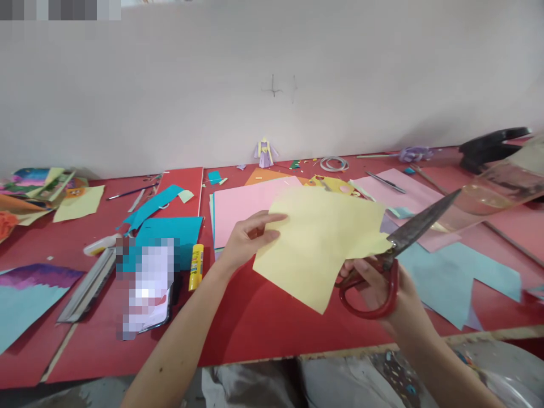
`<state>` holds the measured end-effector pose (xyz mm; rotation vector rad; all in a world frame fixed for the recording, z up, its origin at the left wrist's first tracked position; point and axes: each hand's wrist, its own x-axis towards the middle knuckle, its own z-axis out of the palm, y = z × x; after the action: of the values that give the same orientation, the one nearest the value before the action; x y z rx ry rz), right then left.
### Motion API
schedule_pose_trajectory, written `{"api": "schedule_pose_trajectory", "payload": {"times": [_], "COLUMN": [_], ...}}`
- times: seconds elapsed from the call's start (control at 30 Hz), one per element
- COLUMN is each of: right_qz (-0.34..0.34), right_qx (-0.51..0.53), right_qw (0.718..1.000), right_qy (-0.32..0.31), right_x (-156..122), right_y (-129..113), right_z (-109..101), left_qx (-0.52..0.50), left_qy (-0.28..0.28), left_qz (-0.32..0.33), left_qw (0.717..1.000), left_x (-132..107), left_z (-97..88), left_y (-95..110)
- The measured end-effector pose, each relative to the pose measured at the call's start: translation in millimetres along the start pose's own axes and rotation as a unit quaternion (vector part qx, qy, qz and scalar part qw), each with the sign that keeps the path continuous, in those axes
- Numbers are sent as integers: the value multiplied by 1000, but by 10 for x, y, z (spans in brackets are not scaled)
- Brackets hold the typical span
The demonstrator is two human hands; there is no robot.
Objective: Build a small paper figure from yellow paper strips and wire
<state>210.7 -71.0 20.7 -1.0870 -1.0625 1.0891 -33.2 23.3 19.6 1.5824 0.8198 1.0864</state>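
My left hand [250, 241] pinches the left edge of a pale yellow sheet of paper [314, 238], which is held up above the red table. The sheet has an uneven outline, with a notch low on its right side. In my right hand [382, 289] is a pair of scissors [419, 221] with red handles and dark, worn blades pointing up and to the right. The sheet's right edge meets the scissors near the pivot. Whether the blades are parted there is hard to make out. Pink paper [242, 209] lies behind the sheet.
To the left are a yellow glue stick [196, 267], a phone [155, 289], a metal ruler-like bar [87, 289] and teal paper [170, 232]. Light blue paper [450, 277] lies at right, near a clear container [505, 181]. A small paper doll [265, 153] stands against the wall.
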Motion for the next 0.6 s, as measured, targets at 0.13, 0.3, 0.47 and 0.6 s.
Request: {"api": "schedule_pose_trajectory", "payload": {"times": [0.13, 0.3, 0.47, 0.6], "right_qz": [-11, 85, 96, 79], "right_qx": [67, 104, 145, 144], "right_qw": [997, 983, 979, 979], "right_qy": [22, 122, 109, 124], "right_x": [111, 190, 180, 179], "right_y": [107, 286, 268, 160], "right_z": [-36, -41, -14, 13], "left_qx": [4, 35, 96, 122], "left_qy": [-17, -76, -80, -34], "left_qz": [29, 11, 15, -41], "left_qw": [999, 996, 992, 991], "left_x": [-20, -37, -64, -195], "left_z": [-48, 25, 199, 266], "left_y": [45, 57, 74, 172]}}
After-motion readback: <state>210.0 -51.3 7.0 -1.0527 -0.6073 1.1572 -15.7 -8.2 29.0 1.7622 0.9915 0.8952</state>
